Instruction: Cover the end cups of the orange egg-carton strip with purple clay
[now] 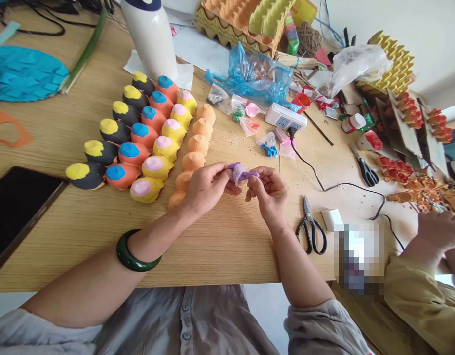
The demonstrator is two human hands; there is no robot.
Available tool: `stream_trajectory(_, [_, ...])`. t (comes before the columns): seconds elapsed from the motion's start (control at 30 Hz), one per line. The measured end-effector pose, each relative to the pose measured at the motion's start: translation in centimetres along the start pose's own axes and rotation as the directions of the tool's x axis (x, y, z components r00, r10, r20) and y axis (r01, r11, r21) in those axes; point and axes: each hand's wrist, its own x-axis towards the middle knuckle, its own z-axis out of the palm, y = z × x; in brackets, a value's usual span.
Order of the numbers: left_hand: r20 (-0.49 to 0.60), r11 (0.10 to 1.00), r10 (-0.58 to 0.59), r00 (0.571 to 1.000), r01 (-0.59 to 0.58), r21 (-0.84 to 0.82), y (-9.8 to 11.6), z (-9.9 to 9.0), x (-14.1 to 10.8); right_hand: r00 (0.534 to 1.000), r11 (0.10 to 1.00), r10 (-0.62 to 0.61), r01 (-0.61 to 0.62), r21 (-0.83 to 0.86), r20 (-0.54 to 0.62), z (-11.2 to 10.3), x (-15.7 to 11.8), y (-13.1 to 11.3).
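Note:
Above the table's front half, both hands pinch a small lump of purple modelling clay [249,174] with a clear plastic wrapper [239,173] around it. My left hand [212,185] grips its left end between thumb and fingers. At the right end, my right hand [268,190] pinches the purple clay with thumb and forefinger. Just left of my left hand stands a row of plain orange egg-carton cups [196,143]. Beyond it are rows of painted-looking cups: yellow with pink tops [164,148], orange with blue tops [133,153], and black with yellow tops [97,150].
Black-handled scissors [312,229] lie right of my right hand. A white power strip [285,117] trails a black cord. Small bags of coloured clay [268,145] lie ahead. A phone [25,212] sits at left, a white bottle [149,39] behind. A co-worker's hand [440,229] is at right.

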Motion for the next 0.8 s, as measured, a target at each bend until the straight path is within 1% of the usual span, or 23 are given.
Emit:
stream_trajectory(0.07, [-0.021, 0.999, -0.014, 1.0, 0.013, -0.042, 0.03, 0.12, 0.02, 1.0, 1.0, -0.011, 0.011, -0.001, 0.014, 0.02, -0.08, -0.05])
stream_trajectory(0.2, [-0.041, 1.0, 0.016, 0.999, -0.017, -0.019, 0.21, 0.21, -0.19, 0.996, 0.979, -0.08, 0.086, -0.185, 0.039, 0.03, -0.19, -0.08])
stream_trajectory(0.3, [-0.038, 0.992, 0.098, 0.994, -0.095, 0.079, 0.41, 0.18, -0.48, 0.992, 0.952, -0.126, 0.129, -0.277, 0.028, -0.01, -0.16, -0.12])
stream_trajectory(0.37, [-0.018, 0.968, 0.165, 0.986, -0.159, 0.192, 0.59, 0.08, -0.67, 0.991, 0.947, -0.136, 0.135, -0.292, 0.017, -0.03, -0.1, -0.13])
stream_trajectory(0.43, [0.011, 0.939, 0.202, 0.979, -0.197, 0.283, 0.77, -0.04, -0.79, 0.991, 0.948, -0.134, 0.133, -0.29, 0.014, -0.03, -0.04, -0.14])
stream_trajectory(0.5, [0.017, 0.916, 0.23, 0.973, -0.223, 0.335, 0.88, -0.12, -0.85, 0.99, 0.947, -0.136, 0.142, -0.287, 0.039, 0.0, -0.05, -0.2])
stream_trajectory(0.57, [-0.006, 0.906, 0.255, 0.967, -0.237, 0.349, 0.91, -0.09, -0.85, 0.986, 0.942, -0.151, 0.166, -0.291, 0.074, 0.04, -0.14, -0.32])
stream_trajectory(0.63, [-0.038, 0.928, 0.24, 0.97, -0.217, 0.303, 0.84, 0.01, -0.82, 0.987, 0.95, -0.143, 0.158, -0.268, 0.074, 0.04, -0.27, -0.46])
stream_trajectory(0.67, [-0.05, 0.949, 0.208, 0.977, -0.188, 0.254, 0.77, 0.07, -0.79, 0.991, 0.965, -0.118, 0.13, -0.229, 0.065, 0.02, -0.3, -0.53])
stream_trajectory(0.73, [-0.074, 0.983, 0.126, 0.989, -0.115, 0.143, 0.6, 0.15, -0.65, 0.998, 0.994, -0.036, 0.041, -0.097, 0.05, -0.07, -0.26, -0.61])
stream_trajectory(0.8, [-0.096, 0.997, 0.064, 0.993, -0.059, 0.056, 0.4, 0.13, -0.44, 0.998, 0.998, 0.02, -0.024, 0.062, 0.053, -0.19, -0.07, -0.66])
